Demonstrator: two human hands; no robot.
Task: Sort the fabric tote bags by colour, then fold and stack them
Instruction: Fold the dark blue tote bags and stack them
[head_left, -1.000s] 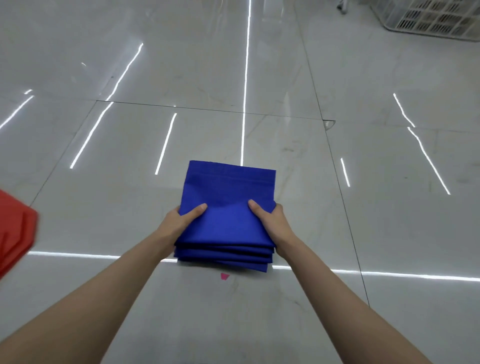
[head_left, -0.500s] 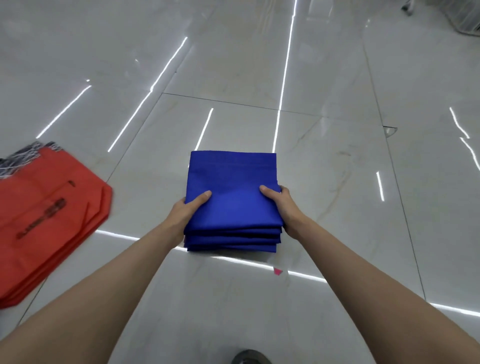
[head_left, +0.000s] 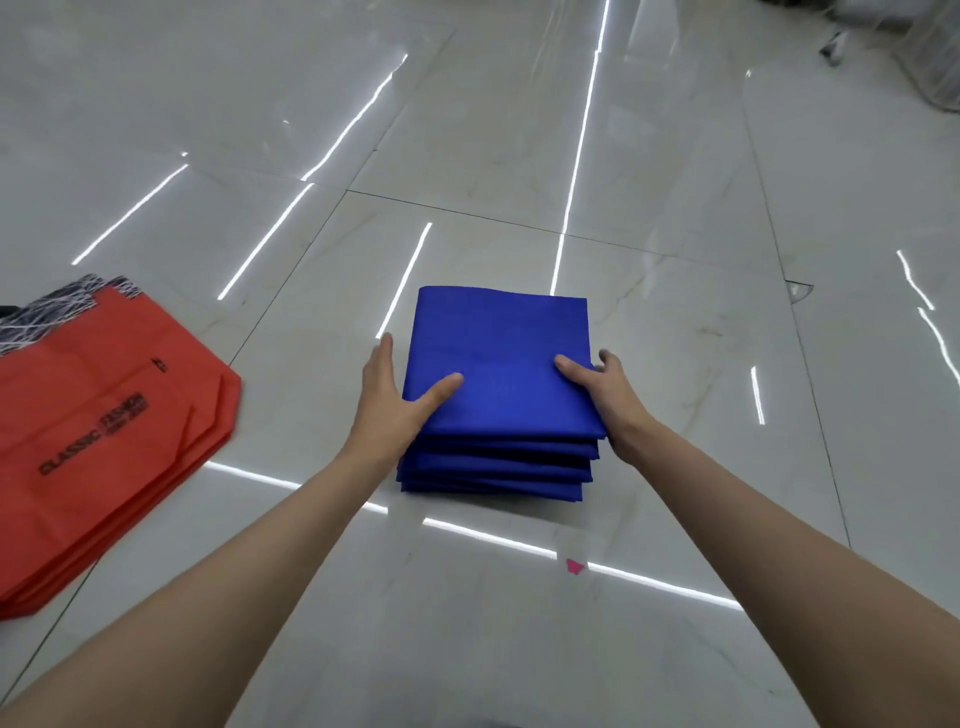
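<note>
left hand (head_left: 387, 400): fingers straight along the left side of the blue bags (head_left: 498, 364), thumb on top
right hand (head_left: 610, 397): thumb on top, fingers curled round the right edge
blue bags: folded pile between both hands
red bags (head_left: 104, 431): flat on the floor (head_left: 519, 649), off to the left

Bright, even overhead light. Glossy floor (head_left: 519, 649) throws back long white glare streaks (head_left: 576, 171). Thin soft shadow under the blue stack (head_left: 498, 364). Top right corner smeared; tile lines (head_left: 467, 205) bow near edges.
</note>
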